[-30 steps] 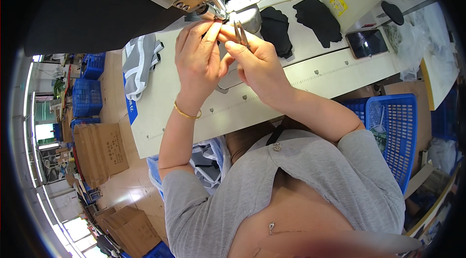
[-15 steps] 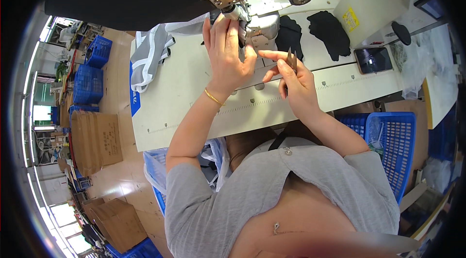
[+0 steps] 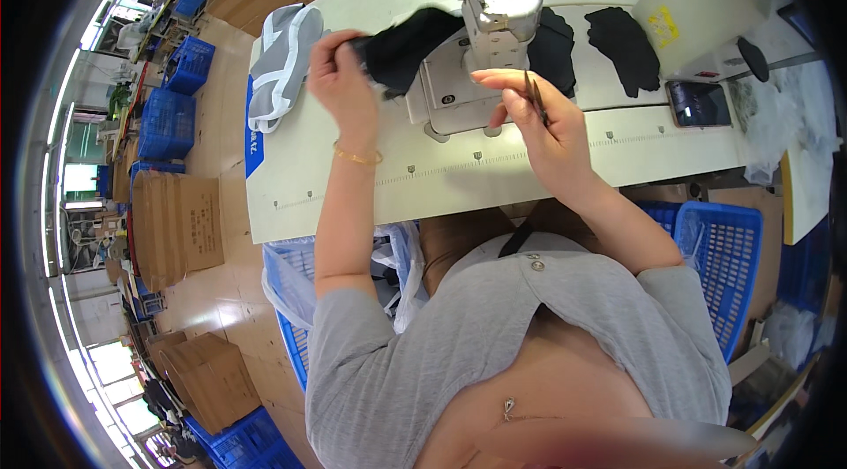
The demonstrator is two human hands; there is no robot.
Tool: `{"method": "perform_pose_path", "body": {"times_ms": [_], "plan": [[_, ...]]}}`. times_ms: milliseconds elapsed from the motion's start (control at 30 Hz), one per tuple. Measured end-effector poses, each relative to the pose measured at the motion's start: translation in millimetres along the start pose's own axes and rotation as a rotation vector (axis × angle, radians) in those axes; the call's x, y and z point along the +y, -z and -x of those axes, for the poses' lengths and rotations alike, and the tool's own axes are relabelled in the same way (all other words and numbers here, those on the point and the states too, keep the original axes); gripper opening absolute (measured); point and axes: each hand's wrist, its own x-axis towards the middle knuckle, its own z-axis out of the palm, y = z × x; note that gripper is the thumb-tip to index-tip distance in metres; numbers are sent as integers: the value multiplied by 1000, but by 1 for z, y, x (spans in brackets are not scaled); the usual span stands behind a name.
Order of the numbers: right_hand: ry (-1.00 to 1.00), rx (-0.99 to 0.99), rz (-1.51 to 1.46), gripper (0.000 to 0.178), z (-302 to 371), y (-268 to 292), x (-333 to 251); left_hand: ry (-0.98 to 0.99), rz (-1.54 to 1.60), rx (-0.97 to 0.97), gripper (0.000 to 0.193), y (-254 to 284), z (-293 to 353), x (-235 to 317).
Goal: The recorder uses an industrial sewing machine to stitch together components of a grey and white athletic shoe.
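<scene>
My left hand (image 3: 344, 81), smeared a little by motion, is closed on the near-left end of a black fabric piece (image 3: 410, 47). The cloth stretches from my fingers to the sewing machine's narrow arm (image 3: 501, 32), where its far end lies beside the needle area. In my right hand (image 3: 556, 129) are dark, pointed thread snips (image 3: 535, 100), gripped against the palm with the tips upward. Its index finger reaches out toward the machine's base. Right of the machine, a black fabric piece (image 3: 553, 50) and another black piece (image 3: 625, 50) lie on the table.
Grey fabric with white edging (image 3: 287, 67) rests at the table's left end. A phone (image 3: 697, 105) lies at the right, near clear plastic bags (image 3: 785, 125). Below the table stand a bag-lined basket (image 3: 296, 279) and a blue basket (image 3: 723, 266). Cardboard boxes (image 3: 176, 226) stand on the left floor.
My left hand has drawn leftward from the needle area, pulling the black fabric out with it. My right hand stays near the machine with the snips. The whole view has shifted slightly.
</scene>
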Motion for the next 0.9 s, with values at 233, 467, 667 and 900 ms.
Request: {"method": "perform_pose_path", "body": {"times_ms": [233,467,667,900], "plan": [[741,12,518,37,-38,-24,-24,170,461,-178,17,73,-1,57],[113,-588,435,21,-51,-57,-14,351,271,-329,23,65,26,94],[-272,-512,182,14,-35,-43,7,275,29,-531,63,56,40,113],[-481,-483,41,15,-26,-15,11,610,-73,-549,21,61,56,111]]}}
